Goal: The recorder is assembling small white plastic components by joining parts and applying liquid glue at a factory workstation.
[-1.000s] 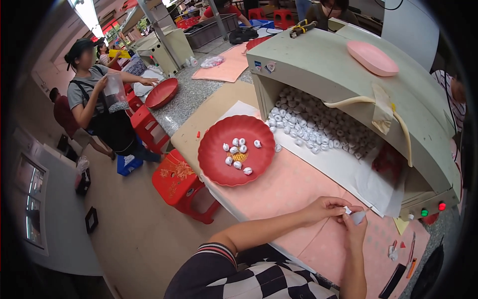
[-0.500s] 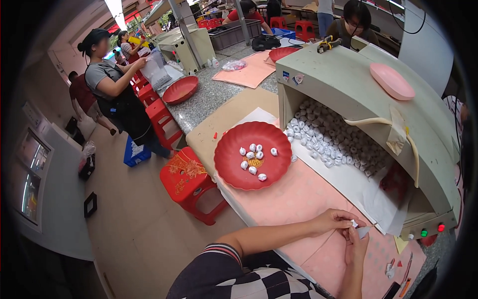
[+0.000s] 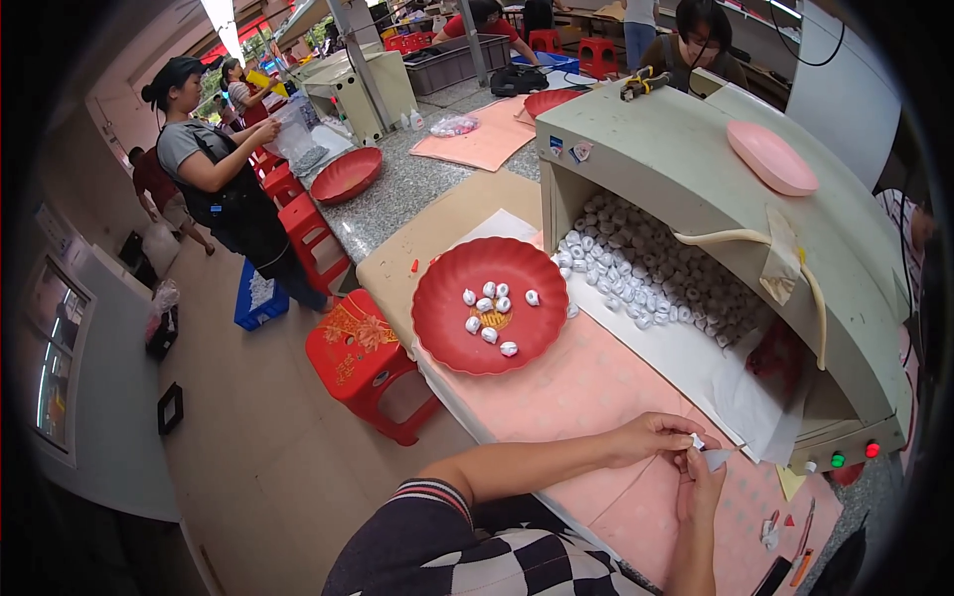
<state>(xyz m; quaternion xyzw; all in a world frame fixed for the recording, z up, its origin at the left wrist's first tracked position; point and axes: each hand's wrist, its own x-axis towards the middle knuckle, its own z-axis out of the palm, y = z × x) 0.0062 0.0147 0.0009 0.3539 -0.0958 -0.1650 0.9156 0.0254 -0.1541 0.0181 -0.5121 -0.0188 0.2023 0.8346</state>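
Observation:
Over the pink table cover (image 3: 556, 417), my two hands meet close together. My left hand (image 3: 646, 439) pinches a small white piece (image 3: 698, 441) between thumb and fingertips. My right hand (image 3: 704, 487) is closed just below, around a pale grey pointed piece (image 3: 717, 458) whose exact kind I cannot make out. To the left lies a red scalloped tray (image 3: 442, 333) with several small white rounded pieces (image 3: 488, 304) in it. Many more white pieces (image 3: 636, 273) are heaped inside the grey-green arched box (image 3: 621, 134) in front of my hands.
A pink oval dish (image 3: 772, 159) and pliers (image 3: 644, 84) lie on top of the box. Pens and a thin tool (image 3: 803, 526) lie at the lower right. A red stool (image 3: 363, 348) stands left of the table. One person (image 3: 214, 169) stands at the left; others sit behind.
The whole scene has shifted slightly left in the view. One fewer white piece shows in the red tray's upper group, perhaps hidden by overlap. My hands keep nearly the same pinch.

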